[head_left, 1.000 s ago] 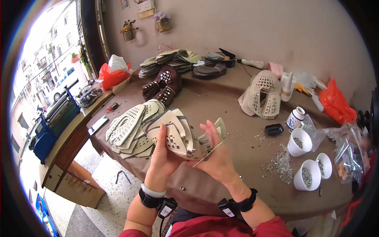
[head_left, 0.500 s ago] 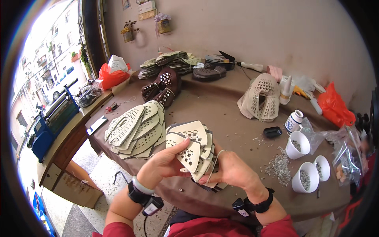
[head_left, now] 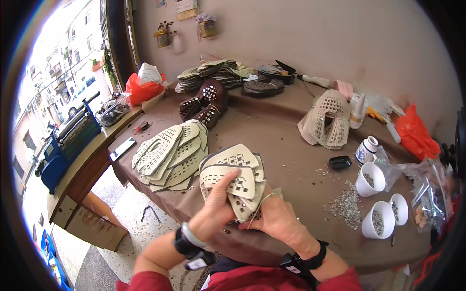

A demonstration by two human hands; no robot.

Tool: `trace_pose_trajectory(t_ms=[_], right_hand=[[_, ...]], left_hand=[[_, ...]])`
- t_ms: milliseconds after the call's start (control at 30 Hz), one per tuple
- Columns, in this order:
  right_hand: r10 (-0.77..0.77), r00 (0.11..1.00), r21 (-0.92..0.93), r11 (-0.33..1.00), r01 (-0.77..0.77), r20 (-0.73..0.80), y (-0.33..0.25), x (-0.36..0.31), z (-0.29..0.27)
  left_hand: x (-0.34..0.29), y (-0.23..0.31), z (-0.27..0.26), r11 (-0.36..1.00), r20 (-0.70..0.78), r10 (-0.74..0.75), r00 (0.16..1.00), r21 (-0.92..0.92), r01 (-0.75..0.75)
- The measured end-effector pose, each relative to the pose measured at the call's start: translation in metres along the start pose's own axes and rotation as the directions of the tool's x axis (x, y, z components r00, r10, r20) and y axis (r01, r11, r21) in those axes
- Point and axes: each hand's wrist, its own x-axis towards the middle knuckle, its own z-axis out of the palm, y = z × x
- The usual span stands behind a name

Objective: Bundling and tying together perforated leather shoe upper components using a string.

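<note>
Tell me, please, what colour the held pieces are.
The held pieces are cream; see the head view.

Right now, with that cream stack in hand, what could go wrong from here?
Slipping: the cream perforated pieces lie fanned in the left hand, so some might slide out if its fingers loosen.

Snagging: a thin pale cord runs beside the right hand and could catch on a piece's edge.

Scattering: loose grey bits lie on the brown cloth to the right; a sweep of the right arm might spread them.
</note>
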Motion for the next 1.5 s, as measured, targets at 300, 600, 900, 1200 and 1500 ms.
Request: trace_pose_trajectory(t_ms=[300,600,900,1200,1500], right_hand=[[0.159,0.987,0.331,0.933,-0.141,-0.028,0.039,-0.008,-0.008],[0.216,0.914,0.521,0.766,-0.376,0.343,0.062,0.018,-0.033],[0.090,0.973,0.563,0.803,-0.197,0.213,0.042,0.030,-0.045],[0.301,0.929,0.286,0.890,-0.355,0.217,0.001,0.037,-0.066],[0.146,0.961,0.109,0.978,-0.175,0.236,-0.003,0.040,-0.053]], left_hand=[[0.031,-0.065,-0.031,0.916,0.092,0.401,0.911,-0.012,-0.402],[0.031,-0.067,-0.046,0.915,0.162,0.357,0.920,0.135,-0.379],[0.022,-0.053,-0.058,0.796,0.430,0.149,0.890,0.482,-0.366],[0.012,-0.038,-0.047,0.578,0.524,-0.023,0.851,0.702,-0.416],[0.001,-0.034,-0.029,0.527,0.563,-0.156,0.812,0.742,-0.414]])
